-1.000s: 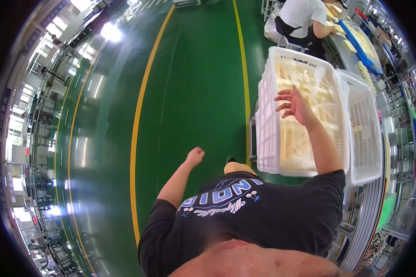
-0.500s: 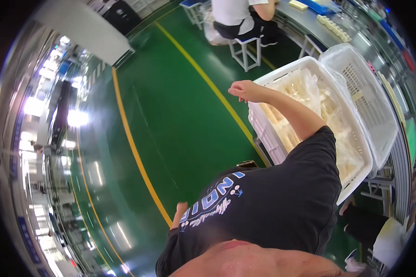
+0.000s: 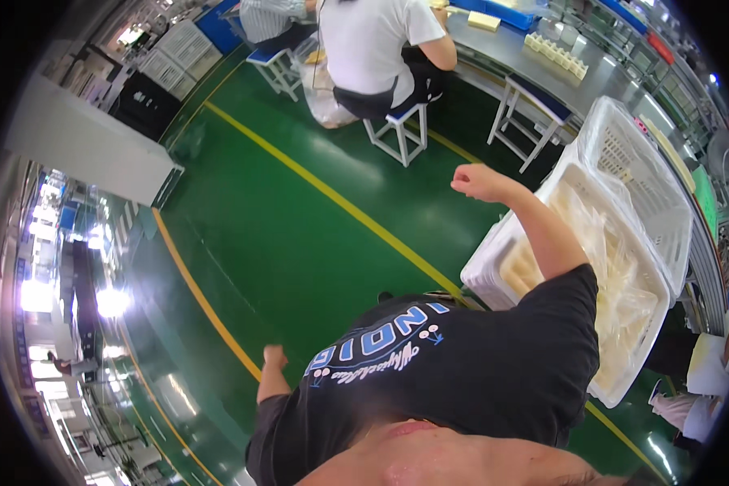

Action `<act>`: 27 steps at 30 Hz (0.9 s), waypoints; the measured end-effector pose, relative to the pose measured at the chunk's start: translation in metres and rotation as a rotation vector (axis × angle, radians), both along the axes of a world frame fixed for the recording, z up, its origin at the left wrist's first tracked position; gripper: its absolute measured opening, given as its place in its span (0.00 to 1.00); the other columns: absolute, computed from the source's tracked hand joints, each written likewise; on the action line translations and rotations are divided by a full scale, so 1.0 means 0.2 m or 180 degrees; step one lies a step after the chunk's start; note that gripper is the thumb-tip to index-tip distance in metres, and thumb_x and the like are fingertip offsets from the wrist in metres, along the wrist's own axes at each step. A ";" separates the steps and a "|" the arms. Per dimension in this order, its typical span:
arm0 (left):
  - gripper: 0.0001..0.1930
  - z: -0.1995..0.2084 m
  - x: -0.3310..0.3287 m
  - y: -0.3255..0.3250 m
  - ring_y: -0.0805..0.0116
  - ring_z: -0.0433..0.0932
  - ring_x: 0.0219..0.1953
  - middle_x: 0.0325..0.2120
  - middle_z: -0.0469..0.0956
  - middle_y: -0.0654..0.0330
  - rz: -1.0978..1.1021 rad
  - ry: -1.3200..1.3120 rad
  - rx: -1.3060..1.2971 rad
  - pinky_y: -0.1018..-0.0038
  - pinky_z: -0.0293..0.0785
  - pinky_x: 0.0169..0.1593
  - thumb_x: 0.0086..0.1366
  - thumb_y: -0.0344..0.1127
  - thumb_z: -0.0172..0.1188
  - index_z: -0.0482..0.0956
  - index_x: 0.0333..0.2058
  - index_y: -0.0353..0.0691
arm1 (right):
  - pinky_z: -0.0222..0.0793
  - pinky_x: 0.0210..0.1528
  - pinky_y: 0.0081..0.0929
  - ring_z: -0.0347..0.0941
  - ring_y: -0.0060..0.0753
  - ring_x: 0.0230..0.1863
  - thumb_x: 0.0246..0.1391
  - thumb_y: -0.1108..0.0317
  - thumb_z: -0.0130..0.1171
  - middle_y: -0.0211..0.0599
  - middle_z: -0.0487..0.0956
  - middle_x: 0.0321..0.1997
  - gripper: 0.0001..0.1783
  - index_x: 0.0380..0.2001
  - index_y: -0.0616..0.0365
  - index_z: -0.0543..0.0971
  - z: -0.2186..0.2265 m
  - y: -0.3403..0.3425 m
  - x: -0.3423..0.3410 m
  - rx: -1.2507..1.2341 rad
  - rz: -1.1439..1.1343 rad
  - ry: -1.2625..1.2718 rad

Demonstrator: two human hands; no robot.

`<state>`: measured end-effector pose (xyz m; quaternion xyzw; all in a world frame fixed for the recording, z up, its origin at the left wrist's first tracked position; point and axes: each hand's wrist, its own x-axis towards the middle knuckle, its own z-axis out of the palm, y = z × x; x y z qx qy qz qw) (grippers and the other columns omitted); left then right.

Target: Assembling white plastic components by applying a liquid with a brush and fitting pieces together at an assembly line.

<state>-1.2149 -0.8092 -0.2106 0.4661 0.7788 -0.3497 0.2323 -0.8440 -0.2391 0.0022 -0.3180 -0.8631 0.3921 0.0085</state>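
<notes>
My right hand [image 3: 479, 183] is held out past the far left corner of a white plastic crate [image 3: 482, 279], its fingers curled loosely with nothing visible in them. The forearm passes over the crate's edge. Inside the crate lie clear plastic bags [image 3: 616, 267] holding pale cream pieces; their exact kind is not visible. My left hand [image 3: 275, 356] hangs low at my left side above the green floor, touching nothing that I can see. It looks small, and its fingers cannot be made out.
Another perforated white crate [image 3: 636, 190] lined with plastic adjoins on the right. Ahead, a person in a white shirt [image 3: 373, 53] sits on a stool [image 3: 401, 134] at a metal workbench [image 3: 502, 49]. An unoccupied stool [image 3: 530, 117] stands nearer. A pale cabinet [image 3: 97, 146] stands left.
The view has swung left, bringing more of the seated people and the stools into sight. Relative to the crate, my right hand is farther ahead; my left hand has swung outward.
</notes>
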 end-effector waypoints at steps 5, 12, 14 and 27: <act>0.07 -0.29 -0.70 0.89 0.55 0.73 0.26 0.20 0.72 0.47 0.0035 -0.0076 0.3069 0.64 0.70 0.31 0.43 0.32 0.53 0.72 0.22 0.36 | 0.64 0.30 0.28 0.70 0.35 0.27 0.44 0.60 0.52 0.42 0.74 0.24 0.14 0.24 0.63 0.72 0.04 0.13 -0.21 -0.0152 -0.0087 0.0041; 0.14 0.12 -0.29 2.41 0.52 0.71 0.37 0.31 0.73 0.48 0.1123 -0.2254 0.3117 0.64 0.67 0.40 0.52 0.42 0.50 0.71 0.32 0.36 | 0.66 0.23 0.19 0.69 0.22 0.23 0.47 0.63 0.51 0.33 0.72 0.24 0.12 0.30 0.61 0.71 -0.20 0.54 -0.27 -0.1091 -0.0949 -0.0243; 0.15 0.05 -0.30 2.50 0.51 0.71 0.38 0.32 0.73 0.47 0.0950 -0.2472 0.2394 0.64 0.67 0.41 0.52 0.41 0.50 0.71 0.34 0.36 | 0.66 0.23 0.21 0.70 0.23 0.23 0.47 0.62 0.51 0.34 0.73 0.24 0.13 0.29 0.62 0.72 -0.26 0.64 -0.39 -0.1119 -0.0916 -0.0252; 0.13 -0.35 -1.48 2.16 0.64 0.72 0.11 0.07 0.69 0.57 0.2996 -0.1437 0.1008 0.71 0.69 0.13 0.51 0.36 0.48 0.70 0.13 0.35 | 0.65 0.29 0.19 0.69 0.22 0.26 0.49 0.71 0.49 0.34 0.72 0.25 0.09 0.33 0.64 0.71 -0.16 1.10 -1.66 -0.0569 -0.0476 0.0931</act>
